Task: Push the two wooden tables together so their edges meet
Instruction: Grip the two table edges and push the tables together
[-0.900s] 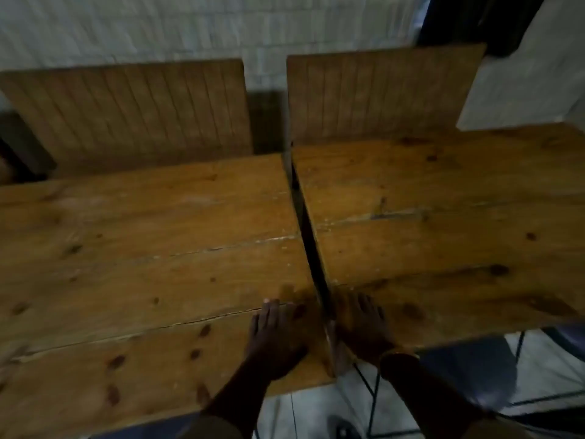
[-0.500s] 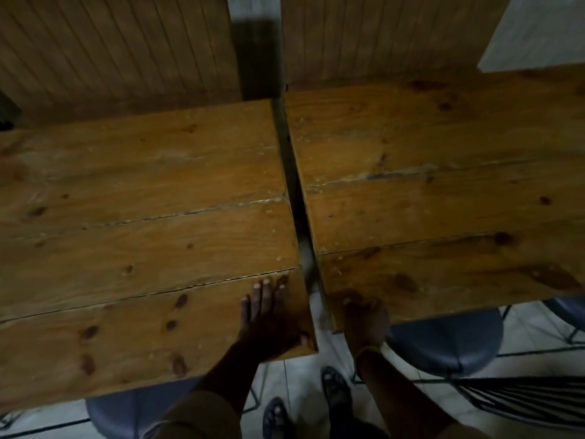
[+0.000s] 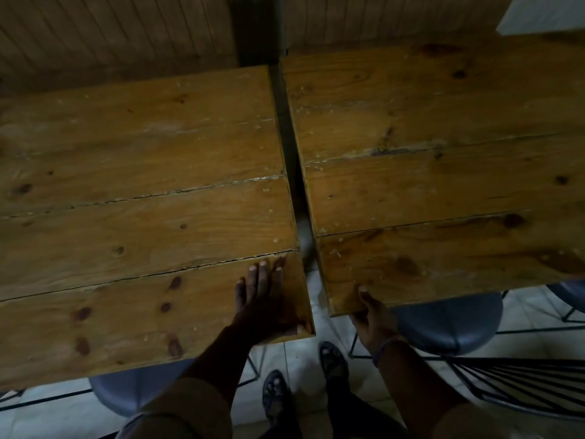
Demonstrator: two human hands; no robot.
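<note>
Two plank-topped wooden tables stand side by side. The left table (image 3: pixel 136 217) and the right table (image 3: pixel 443 172) are parted by a narrow dark gap that widens toward me. My left hand (image 3: pixel 266 299) lies flat on the left table's near right corner, fingers spread, thumb at the corner edge. My right hand (image 3: pixel 372 315) grips the right table's near left corner, thumb on top and fingers hidden under the edge.
Round blue stools (image 3: pixel 449 324) sit under the near edges of both tables. A black wire chair (image 3: pixel 519 388) stands at the lower right. My sandalled feet (image 3: pixel 275 394) are on the pale tiled floor. Wooden slatted bench backs (image 3: pixel 110 36) rise behind the tables.
The view has tilted down and closer. My right hand has shifted from lying flat on the right table to clasping its front edge. The gap at the near end looks wider.
</note>
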